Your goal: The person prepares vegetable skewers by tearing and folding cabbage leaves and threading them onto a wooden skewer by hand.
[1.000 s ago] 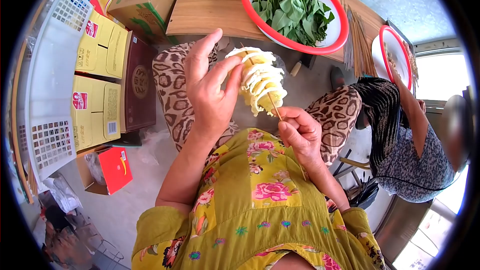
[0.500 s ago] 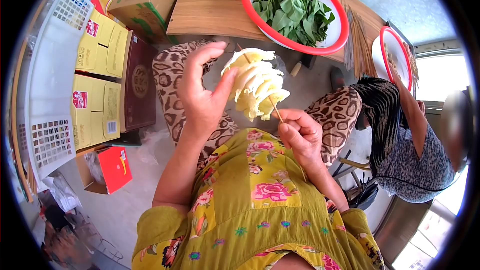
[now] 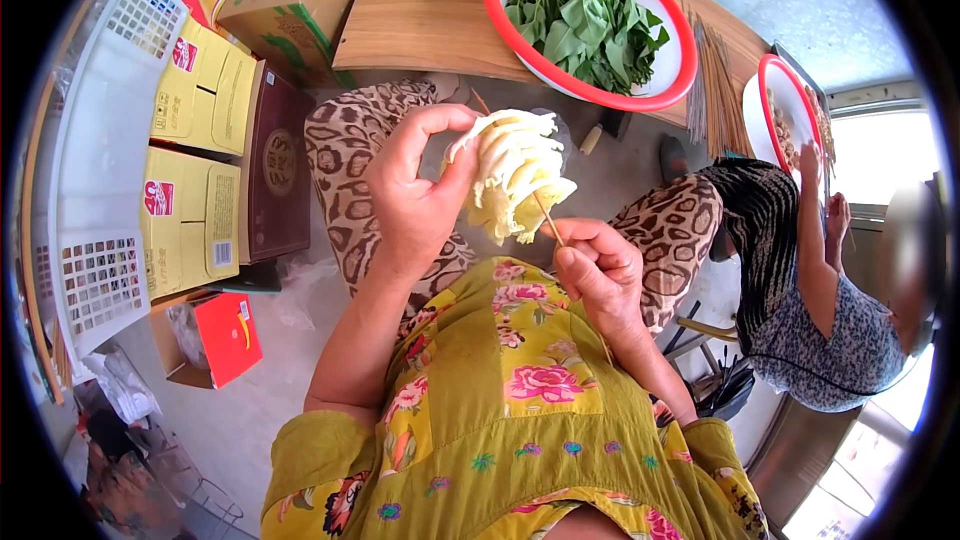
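Pale yellow-white cabbage leaves (image 3: 515,165), folded in layers, are threaded on a thin wooden skewer (image 3: 546,216) in front of my chest. The skewer runs at a slant, and its upper tip sticks out above the leaves. My left hand (image 3: 415,175) pinches the left upper edge of the leaves between thumb and fingers. Below and to the right, my right hand (image 3: 600,270) grips the skewer's lower end, with its fingers closed round it. Something clear like thin plastic shows behind the leaves; I cannot make out what it is.
On the wooden table (image 3: 430,15) stands a red-rimmed basin (image 3: 690,60) of leafy greens (image 3: 585,30), beside a bundle of skewers (image 3: 715,90). Another person (image 3: 830,330) sits at right, hands near a second red-rimmed basin (image 3: 765,110). Boxes (image 3: 195,220) and a white basket (image 3: 100,180) are at left.
My left hand's raised fingers have come down and closed on the leaves' upper edge. The leaves have turned slightly, while my right hand stays in place. The other person's arms have shifted.
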Motion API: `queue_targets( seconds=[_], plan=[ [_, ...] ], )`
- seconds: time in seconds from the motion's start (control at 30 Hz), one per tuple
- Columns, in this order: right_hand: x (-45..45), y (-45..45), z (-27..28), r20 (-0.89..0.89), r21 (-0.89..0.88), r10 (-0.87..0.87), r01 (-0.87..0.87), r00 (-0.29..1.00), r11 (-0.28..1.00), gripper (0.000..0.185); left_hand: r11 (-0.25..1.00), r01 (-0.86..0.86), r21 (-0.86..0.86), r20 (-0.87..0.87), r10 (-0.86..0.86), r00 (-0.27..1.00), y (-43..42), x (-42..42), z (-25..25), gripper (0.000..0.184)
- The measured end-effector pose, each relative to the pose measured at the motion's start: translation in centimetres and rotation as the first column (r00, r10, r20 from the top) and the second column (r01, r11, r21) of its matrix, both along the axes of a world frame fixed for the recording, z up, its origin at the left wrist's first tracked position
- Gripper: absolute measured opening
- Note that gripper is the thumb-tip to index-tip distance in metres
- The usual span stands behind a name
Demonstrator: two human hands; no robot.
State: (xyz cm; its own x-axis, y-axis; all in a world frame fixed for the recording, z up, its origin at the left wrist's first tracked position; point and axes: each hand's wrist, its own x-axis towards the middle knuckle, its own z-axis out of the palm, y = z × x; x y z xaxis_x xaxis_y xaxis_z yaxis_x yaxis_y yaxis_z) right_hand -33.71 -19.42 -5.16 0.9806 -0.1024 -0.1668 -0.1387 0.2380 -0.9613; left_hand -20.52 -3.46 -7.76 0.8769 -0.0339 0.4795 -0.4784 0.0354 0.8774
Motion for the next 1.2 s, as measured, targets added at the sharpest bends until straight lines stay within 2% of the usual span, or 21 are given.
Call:
queue_targets(
  seconds=[0.23,0.3,0.4,0.47,0.53,0.6,0.67,0.8,0.87,0.9,0.97,1.2],
  plan=[
    [0.2,0.1,0.5,-0.043,-0.007,-0.018,0.017,0.999,1.000,0.022,0.996,0.074,-0.045,0.045,-0.072,0.996,-0.1,0.2,-0.2,0.023],
    [0.5,0.0,0.5,-0.016,0.059,-0.054,0.054,0.998,0.997,0.022,0.993,-0.010,-0.114,0.041,0.015,0.999,-0.1,-0.4,0.0,0.020],
    [1.7,-0.3,0.1,-0.029,0.061,-0.065,0.066,0.997,0.996,0.022,0.991,0.007,-0.134,-0.010,-0.009,1.000,0.5,-1.5,-1.5,0.014],
    [2.2,-0.3,-0.3,-0.029,0.108,-0.066,0.069,0.997,0.992,0.021,0.994,0.057,-0.095,-0.063,-0.063,0.996,0.8,-2.7,-1.6,0.009],
    [2.6,-0.1,-0.8,-0.022,0.134,-0.073,0.075,0.997,0.988,0.020,0.985,0.163,0.064,-0.111,-0.155,0.982,1.0,-3.4,-2.3,0.008],
    [2.8,0.1,-1.3,-0.024,0.161,-0.089,0.091,0.996,0.983,0.020,0.988,0.145,0.045,-0.095,-0.141,0.985,0.7,-3.3,-2.0,0.007],
    [2.8,0.3,-1.3,-0.010,0.143,-0.068,0.069,0.998,0.987,0.019,0.989,0.053,0.140,0.008,-0.055,0.998,0.7,-2.7,-1.3,0.011],
    [2.2,0.7,-1.1,0.018,0.114,-0.068,0.066,0.998,0.991,0.016,0.985,-0.040,0.169,0.090,0.025,0.996,-0.2,-2.3,0.6,0.016],
    [2.1,1.0,-0.8,0.027,0.115,-0.065,0.061,0.998,0.992,0.016,0.960,-0.130,0.247,0.194,0.083,0.978,-0.4,-2.4,0.5,0.016],
    [2.0,1.1,-0.9,0.024,0.119,-0.077,0.073,0.997,0.990,0.016,0.961,-0.118,0.251,0.192,0.070,0.979,-0.5,-2.7,0.5,0.016],
    [1.9,1.2,-1.0,0.065,0.140,-0.063,0.053,0.996,0.989,0.016,0.928,-0.169,0.331,0.342,0.049,0.938,-0.7,-3.5,0.7,0.021],
    [2.1,2.0,-1.1,0.063,0.162,-0.043,0.033,0.997,0.986,0.016,0.918,-0.227,0.325,0.292,0.131,0.947,-1.3,-3.5,1.1,0.031]
  ],
)
